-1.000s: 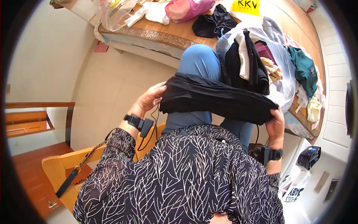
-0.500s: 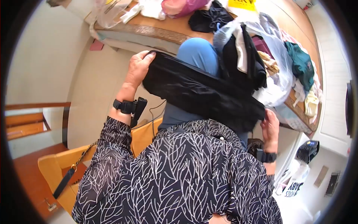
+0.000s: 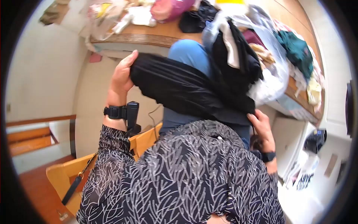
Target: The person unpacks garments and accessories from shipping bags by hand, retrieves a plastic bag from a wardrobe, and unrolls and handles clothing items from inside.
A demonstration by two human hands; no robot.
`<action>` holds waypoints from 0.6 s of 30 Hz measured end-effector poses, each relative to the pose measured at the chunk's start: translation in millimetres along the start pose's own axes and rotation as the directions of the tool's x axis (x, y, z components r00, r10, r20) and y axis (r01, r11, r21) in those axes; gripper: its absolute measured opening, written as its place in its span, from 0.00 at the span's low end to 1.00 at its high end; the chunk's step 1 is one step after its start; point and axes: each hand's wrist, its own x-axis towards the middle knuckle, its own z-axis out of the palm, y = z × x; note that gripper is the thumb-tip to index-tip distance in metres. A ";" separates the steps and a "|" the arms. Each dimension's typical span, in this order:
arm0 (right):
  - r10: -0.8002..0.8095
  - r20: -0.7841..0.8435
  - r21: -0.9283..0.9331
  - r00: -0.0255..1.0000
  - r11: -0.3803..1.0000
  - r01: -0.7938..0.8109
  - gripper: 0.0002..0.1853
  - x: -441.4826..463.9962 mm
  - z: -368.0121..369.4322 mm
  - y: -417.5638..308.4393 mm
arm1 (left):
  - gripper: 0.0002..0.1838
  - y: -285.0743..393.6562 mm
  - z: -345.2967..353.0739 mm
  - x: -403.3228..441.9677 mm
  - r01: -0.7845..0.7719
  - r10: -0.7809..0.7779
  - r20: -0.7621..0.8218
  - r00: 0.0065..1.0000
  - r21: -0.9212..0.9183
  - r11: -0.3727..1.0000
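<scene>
A black cloth (image 3: 179,84) is stretched at a slant over my blue-clad legs, its left end higher than its right. My left hand (image 3: 123,72) grips the upper left end, the thumb along its edge and the other fingers partly hidden. At the lower right end, my right hand (image 3: 261,123) pinches a corner of the cloth. Beyond its right part, a clear plastic bag (image 3: 278,80) holds dark, white, maroon and tan clothes. The black and white garments (image 3: 233,48) hang from the bag close to the stretched cloth.
On the wooden-topped platform (image 3: 149,39) lie a pink bundle (image 3: 171,10), a white garment (image 3: 141,15), a black cloth piece (image 3: 194,20) and a green garment (image 3: 296,52). A wooden chair (image 3: 65,170) is behind me at left. A white printed bag (image 3: 305,171) stands at right.
My left hand has moved left and up with its end of the cloth. My right hand has shifted left with the other end. The cloth now slants, and the view has shifted slightly.
</scene>
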 end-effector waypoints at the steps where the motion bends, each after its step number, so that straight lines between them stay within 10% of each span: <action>1: 0.022 0.045 -0.415 0.999 0.910 -0.001 0.13 0.6 -13.8 -16.9 | 0.15 17.4 16.3 -4.7 -0.028 0.029 0.033 0.999 -0.023 0.999; 3: -0.099 0.131 -0.691 0.986 0.705 0.163 0.11 2.0 -26.0 -50.6 | 0.14 50.0 70.0 -15.9 -0.066 0.073 0.185 0.980 -0.040 0.997; 7: -0.497 0.120 -0.136 0.859 0.849 0.510 0.23 12.4 -11.7 -178.8 | 0.14 68.4 178.1 -24.0 -0.282 0.223 0.340 0.913 0.135 0.950; 10: -0.571 0.063 0.031 0.819 0.821 0.570 0.24 1.7 -0.8 -233.5 | 0.14 63.3 249.4 -33.5 -0.231 0.124 0.524 0.843 0.146 0.962; 12: -0.681 -0.228 -0.161 0.696 0.731 0.663 0.16 18.0 1.9 -235.9 | 0.19 56.5 274.6 -31.2 -0.477 0.199 0.732 0.651 0.190 0.858; 14: -0.596 -0.332 -0.124 0.731 0.796 0.593 0.17 29.4 -23.1 -210.9 | 0.21 62.7 278.5 -34.6 -0.692 0.269 0.786 0.557 0.259 0.674; 16: -0.319 -0.366 0.723 0.875 0.495 0.482 0.21 26.8 -36.8 -213.3 | 0.17 62.5 253.6 -16.6 -0.805 0.370 0.740 0.562 0.386 0.451; 18: -0.233 -0.375 0.766 0.897 0.467 0.441 0.19 26.0 -56.3 -182.2 | 0.14 57.8 224.8 3.4 -0.795 0.355 0.717 0.600 0.582 0.168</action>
